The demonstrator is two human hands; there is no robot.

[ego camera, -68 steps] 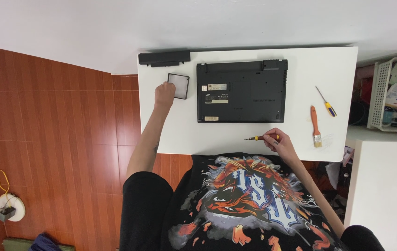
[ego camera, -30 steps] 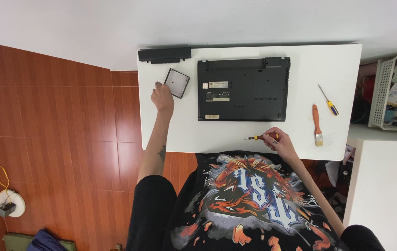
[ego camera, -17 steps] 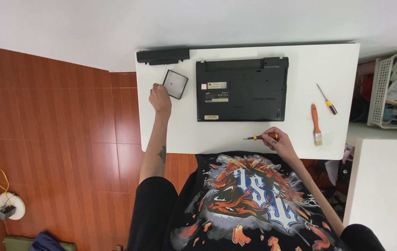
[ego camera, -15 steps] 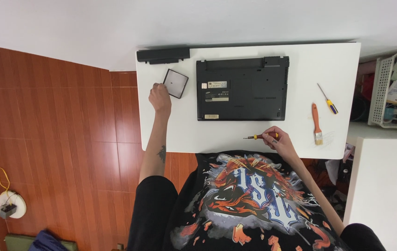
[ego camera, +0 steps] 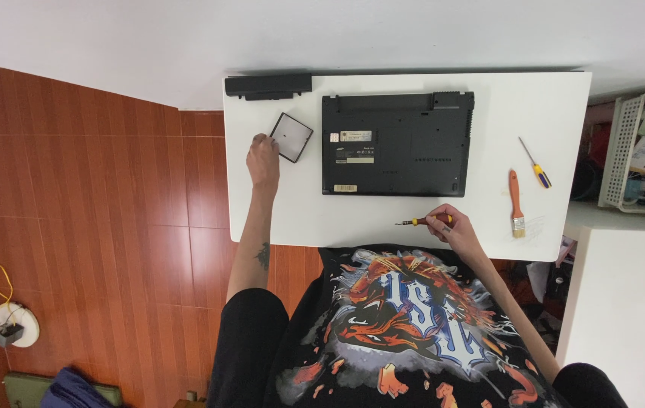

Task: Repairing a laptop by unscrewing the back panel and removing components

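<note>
Left hand: your left hand (ego camera: pixel 263 160) lies loosely curled left of the laptop (ego camera: pixel 396 143), fingertips touching the square black cover panel (ego camera: pixel 292 137) (whether it grips, you cannot tell).
Right hand: your right hand (ego camera: pixel 451 227) is closed round a yellow-handled screwdriver (ego camera: pixel 418 221), just below the laptop.
Laptop: matte black plastic, underside up.
Battery: long black bar (ego camera: pixel 268 85) up-left of the laptop.
Brush: orange-handled paintbrush (ego camera: pixel 515 204) to its right.
Surface: smooth white table (ego camera: pixel 557 106), red-brown plank floor (ego camera: pixel 96 227).

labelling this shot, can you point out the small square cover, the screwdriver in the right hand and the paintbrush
small square cover (ego camera: pixel 292 137), head view, middle of its dark panel
screwdriver (ego camera: pixel 411 222), head view, on the shaft beside the yellow handle
paintbrush (ego camera: pixel 514 198), head view, on its orange handle
</note>
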